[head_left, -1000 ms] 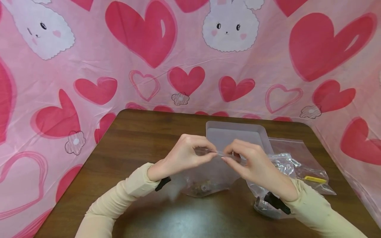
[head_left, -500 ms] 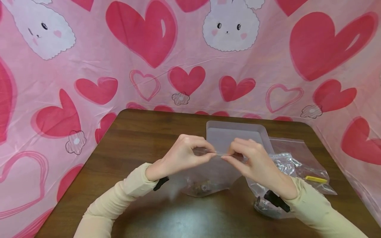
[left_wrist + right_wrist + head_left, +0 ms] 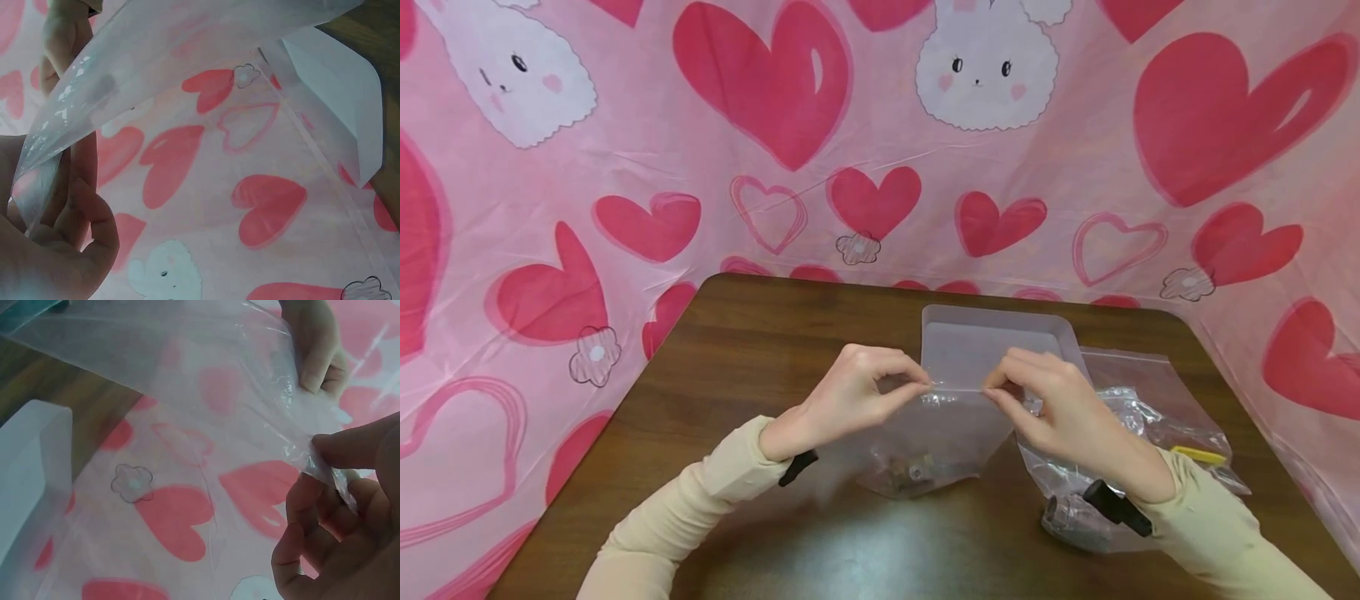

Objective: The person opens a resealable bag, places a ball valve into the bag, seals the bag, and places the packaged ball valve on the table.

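A clear plastic bag (image 3: 955,429) hangs upright between the two hands, with a small brownish object (image 3: 913,471) at its bottom. My left hand (image 3: 857,387) pinches the bag's top edge at its left part. Further right along the same edge, the thumb and fingers of my right hand (image 3: 1056,408) pinch it. In the left wrist view the bag's film (image 3: 169,37) runs up from the left hand (image 3: 69,250). The right wrist view shows the bag's crinkled edge (image 3: 287,394) held in the right hand (image 3: 350,525). The small object's kind is unclear.
Behind the hands stands a pale shallow tray (image 3: 992,315). To its right lies a flat clear bag (image 3: 1127,371) with a yellow strip (image 3: 1198,456). A crumpled clear bag with a greyish object (image 3: 1075,525) lies below the right wrist, on the brown table (image 3: 775,325).
Both hands have moved apart along the bag's top edge, the left hand to the left and the right hand to the right. The bag's bottom has stayed in nearly the same place.
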### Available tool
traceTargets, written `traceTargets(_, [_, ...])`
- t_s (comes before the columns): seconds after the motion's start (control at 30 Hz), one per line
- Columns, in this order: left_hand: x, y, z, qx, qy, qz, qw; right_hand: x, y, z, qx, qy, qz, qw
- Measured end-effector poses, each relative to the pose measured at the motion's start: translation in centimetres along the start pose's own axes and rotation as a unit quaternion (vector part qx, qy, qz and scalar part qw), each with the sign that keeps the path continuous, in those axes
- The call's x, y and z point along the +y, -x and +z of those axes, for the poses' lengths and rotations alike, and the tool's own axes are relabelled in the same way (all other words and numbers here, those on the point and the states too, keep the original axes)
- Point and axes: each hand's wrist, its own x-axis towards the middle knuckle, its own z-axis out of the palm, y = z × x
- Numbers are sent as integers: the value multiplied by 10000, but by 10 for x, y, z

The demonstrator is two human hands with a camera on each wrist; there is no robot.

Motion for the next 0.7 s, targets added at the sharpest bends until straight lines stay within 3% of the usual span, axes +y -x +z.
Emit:
traceTargets(0.27, [-6, 7, -8, -70, -102, -555, 9984, 16, 4, -7, 637, 354, -161, 9972])
traceTargets(0.5, [-8, 6, -11, 121, -234, -476, 9985, 23, 7, -11, 598, 261, -108, 9978])
traceTargets(0.7, [-11, 9, -16, 248, -220, -834, 9960, 25, 9, -12, 607, 382, 76, 9974])
